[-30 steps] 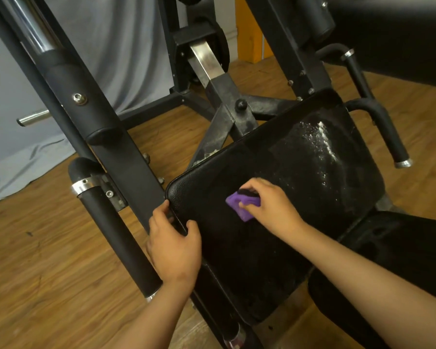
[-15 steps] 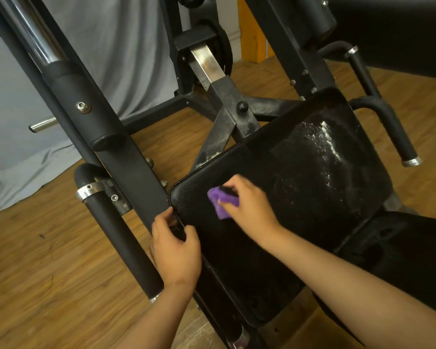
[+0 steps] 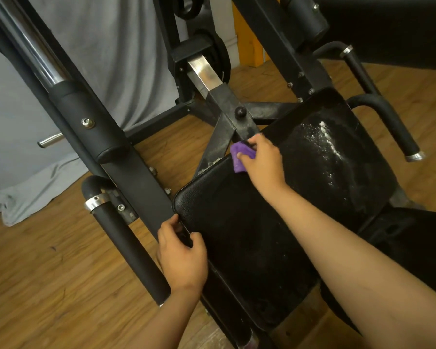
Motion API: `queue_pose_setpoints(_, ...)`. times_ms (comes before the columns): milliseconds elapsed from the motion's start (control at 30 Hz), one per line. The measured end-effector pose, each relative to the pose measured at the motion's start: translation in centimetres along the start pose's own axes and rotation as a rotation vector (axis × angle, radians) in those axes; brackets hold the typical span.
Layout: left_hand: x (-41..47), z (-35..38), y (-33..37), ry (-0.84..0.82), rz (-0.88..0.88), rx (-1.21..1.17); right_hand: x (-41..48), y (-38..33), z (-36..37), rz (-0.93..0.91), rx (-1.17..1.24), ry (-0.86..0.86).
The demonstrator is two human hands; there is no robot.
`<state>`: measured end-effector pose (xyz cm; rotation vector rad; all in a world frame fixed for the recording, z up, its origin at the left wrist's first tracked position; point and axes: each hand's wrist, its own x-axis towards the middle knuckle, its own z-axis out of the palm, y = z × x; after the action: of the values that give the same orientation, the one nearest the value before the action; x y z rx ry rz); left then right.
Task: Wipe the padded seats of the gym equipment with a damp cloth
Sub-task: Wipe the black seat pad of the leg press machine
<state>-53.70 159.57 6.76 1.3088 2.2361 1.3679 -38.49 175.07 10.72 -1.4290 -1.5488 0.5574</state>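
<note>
Spreading across the lower left and right edge of the frame, a wooden floor (image 3: 48, 285) carries everything else. A grey fabric sheet (image 3: 126, 59) hangs in the upper left and bunches on the floor at its lower end. The black machine frame (image 3: 141, 177) runs diagonally from the upper left toward the bottom centre, with a chrome bar (image 3: 25, 39) along its upper stretch.

The padded seat (image 3: 249, 235), black and finely textured, fills the centre and right of the frame, tilted so one rounded corner points left. A foam-covered handle (image 3: 129, 248) stands just left of that corner, and a second handle (image 3: 393, 127) curves past the seat's upper right.

The right hand (image 3: 264, 159) reaches in from the lower right to the seat's upper left edge, its fingers clenched round a purple cloth (image 3: 237, 159). The cloth lies pressed on that edge of the pad, just below the frame's crossing struts. The left hand (image 3: 184, 258), at lower centre, grasps the seat's left corner, thumb on top and fingers curled round the rim.

A patch of white residue (image 3: 325, 137) speckles the seat's upper right part, well apart from the cloth. A small black knob (image 3: 240, 112) sits on the strut just above the right hand.
</note>
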Motion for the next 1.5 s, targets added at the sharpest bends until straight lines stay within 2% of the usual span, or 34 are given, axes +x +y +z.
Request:
queue_pose_setpoints(200,0.0,-0.1,0.1,-0.027,0.01,-0.002,-7.2,-3.2,2.8,-0.252,-0.002,-0.402)
queue_pose_setpoints(267,0.0,-0.1,0.0,-0.032,0.016,-0.008,-8.8,-2.4,2.7,-0.281,-0.016,-0.46)
queue_pose_setpoints(400,0.0,-0.1,-0.3,-0.035,0.006,-0.08,-9.0,1.7,0.0,-0.146,-0.005,-0.434)
queue_pose_setpoints(533,-0.1,0.0,-0.4,-0.016,-0.039,-0.154,-6.9,5.5,-2.9,0.035,-0.075,-0.178)
queue_pose_setpoints(600,-0.5,0.0,-0.5,0.004,-0.048,-0.186,-7.3,5.8,-2.7,0.046,-0.104,-0.133)
queue_pose_setpoints(667,-1.5,0.1,-0.6,0.029,-0.047,-0.204,-9.6,5.1,-1.8,0.027,-0.076,-0.182)
queue_pose_setpoints(733,-2.9,0.2,-0.3,0.021,-0.078,-0.198,-13.2,4.4,-0.9,-0.029,-0.025,-0.346)
queue_pose_setpoints(800,-3.6,0.3,-0.2,0.026,-0.117,-0.193,-16.5,3.8,-0.1,-0.155,-0.103,-0.532)
queue_pose_setpoints(867,-3.6,0.3,-0.3,0.031,-0.128,-0.198,-17.4,4.1,-0.1,-0.252,-0.175,-0.582)
queue_pose_setpoints(933,-3.5,0.3,-0.6,0.029,-0.11,-0.213,-15.9,5.1,-0.6,-0.243,-0.142,-0.479)
queue_pose_setpoints(1067,-3.6,0.4,-0.6,0.06,-0.054,-0.153,-10.9,8.2,-3.1,-0.002,-0.171,-0.129)
queue_pose_setpoints(1133,-3.6,0.5,-0.7,0.068,-0.023,-0.129,-10.9,9.3,-3.7,0.043,-0.225,-0.068)
queue_pose_setpoints(1200,-3.5,0.7,-0.9,0.079,0.0,-0.116,-13.1,9.3,-3.4,0.017,-0.199,-0.133)
queue_pose_setpoints(1300,-3.4,0.9,-1.1,0.098,0.015,-0.112,-18.6,8.0,-2.2,-0.068,-0.24,-0.418)
queue_pose_setpoints(1367,-3.4,0.9,-1.1,0.105,0.019,-0.108,-20.9,7.5,-2.0,-0.163,-0.321,-0.532)
queue_pose_setpoints(1433,-3.4,1.0,-1.0,0.112,0.032,-0.098,-20.5,8.2,-2.3,-0.17,-0.361,-0.502)
queue_pose_setpoints(1500,-3.4,1.1,-1.0,0.119,0.035,-0.088,-18.6,9.5,-2.9,-0.082,-0.371,-0.366)
